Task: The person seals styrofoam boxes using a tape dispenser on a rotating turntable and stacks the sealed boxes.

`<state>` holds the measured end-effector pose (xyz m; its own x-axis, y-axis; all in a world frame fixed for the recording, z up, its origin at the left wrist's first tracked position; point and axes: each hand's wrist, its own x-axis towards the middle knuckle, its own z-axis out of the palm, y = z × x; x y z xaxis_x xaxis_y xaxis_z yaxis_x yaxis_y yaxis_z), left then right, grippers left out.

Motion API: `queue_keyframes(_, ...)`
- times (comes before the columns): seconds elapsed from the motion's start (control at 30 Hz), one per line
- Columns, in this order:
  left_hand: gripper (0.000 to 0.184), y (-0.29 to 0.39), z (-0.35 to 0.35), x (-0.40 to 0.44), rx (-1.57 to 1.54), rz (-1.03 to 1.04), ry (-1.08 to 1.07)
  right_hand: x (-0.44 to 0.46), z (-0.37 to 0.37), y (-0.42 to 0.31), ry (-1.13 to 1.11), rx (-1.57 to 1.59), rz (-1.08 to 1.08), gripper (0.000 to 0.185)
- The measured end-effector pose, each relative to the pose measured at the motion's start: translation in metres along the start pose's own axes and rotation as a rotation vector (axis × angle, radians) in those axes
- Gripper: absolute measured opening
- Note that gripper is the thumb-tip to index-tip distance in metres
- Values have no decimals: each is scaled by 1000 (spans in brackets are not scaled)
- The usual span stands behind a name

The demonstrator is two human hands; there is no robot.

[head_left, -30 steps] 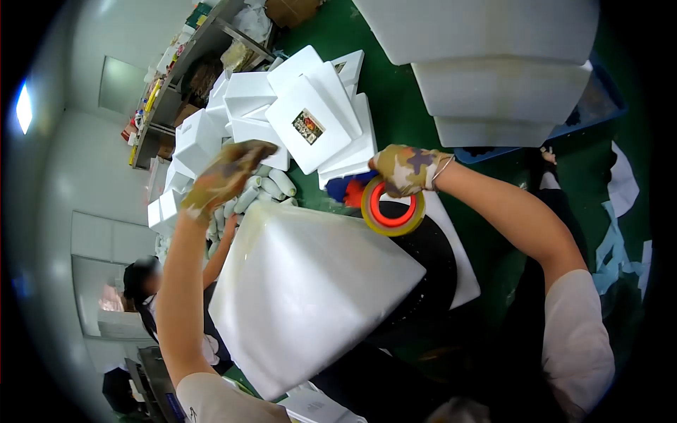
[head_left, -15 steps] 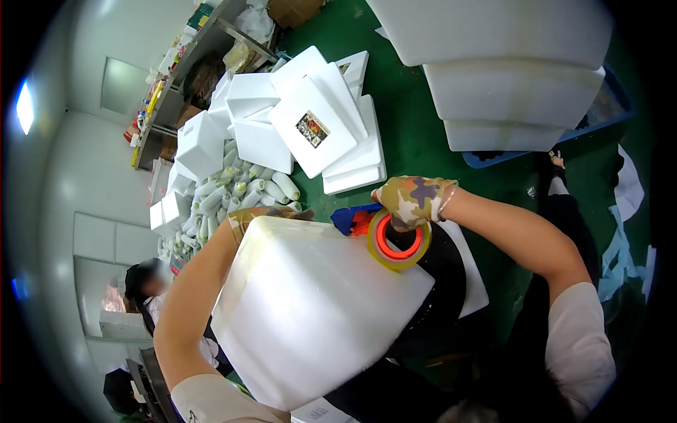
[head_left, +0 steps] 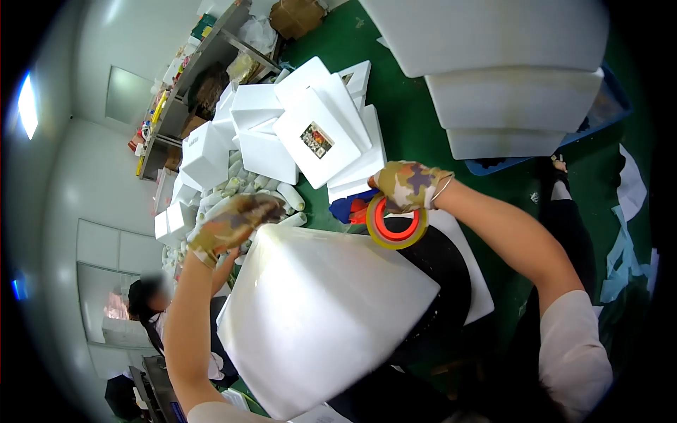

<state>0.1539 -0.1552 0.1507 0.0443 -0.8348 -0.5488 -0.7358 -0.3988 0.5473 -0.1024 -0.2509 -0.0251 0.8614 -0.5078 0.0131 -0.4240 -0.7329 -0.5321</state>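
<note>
A white foam box (head_left: 324, 317) sits tilted in front of me on a black round surface (head_left: 451, 275). My right hand (head_left: 409, 186), in a camouflage-patterned glove, grips a tape dispenser (head_left: 347, 209) with blue and red parts. Its roll of yellowish tape (head_left: 417, 233) with an orange-red core hangs below my fingers, over the box's far edge. Just off the box's far left corner is my left hand (head_left: 238, 223), gloved alike and slightly blurred. Its fingers look stretched out, and I see nothing held in it.
Beyond the box lie foam boxes (head_left: 264, 155), lids (head_left: 317, 134) and a heap of pale, long vegetables wrapped in white (head_left: 289, 196). Stacked foam boxes (head_left: 508, 99) stand at upper right by a blue crate (head_left: 599, 116). A person (head_left: 151, 303) is at the left, near shelving (head_left: 204, 63).
My left hand has come up off the box's left corner and moved left. My right hand with the tape dispenser has risen slightly. The camera view has shifted a little.
</note>
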Motion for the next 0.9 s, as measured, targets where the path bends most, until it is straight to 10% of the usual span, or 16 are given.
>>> queue_keyframes(0.47,26,6,50,87,239,84,-388,-61,2,22,87,118,163,49)
queue_keyframes(0.6,28,0,57,102,175,99,-235,-60,13,43,536,91,117,46)
queue_keyframes(0.77,33,-35,46,120,-70,214,-138,-44,19,9,268,182,70,43)
queue_keyframes(0.9,53,-36,62,99,-659,-165,-525,-63,44,3,223,279,-4,45)
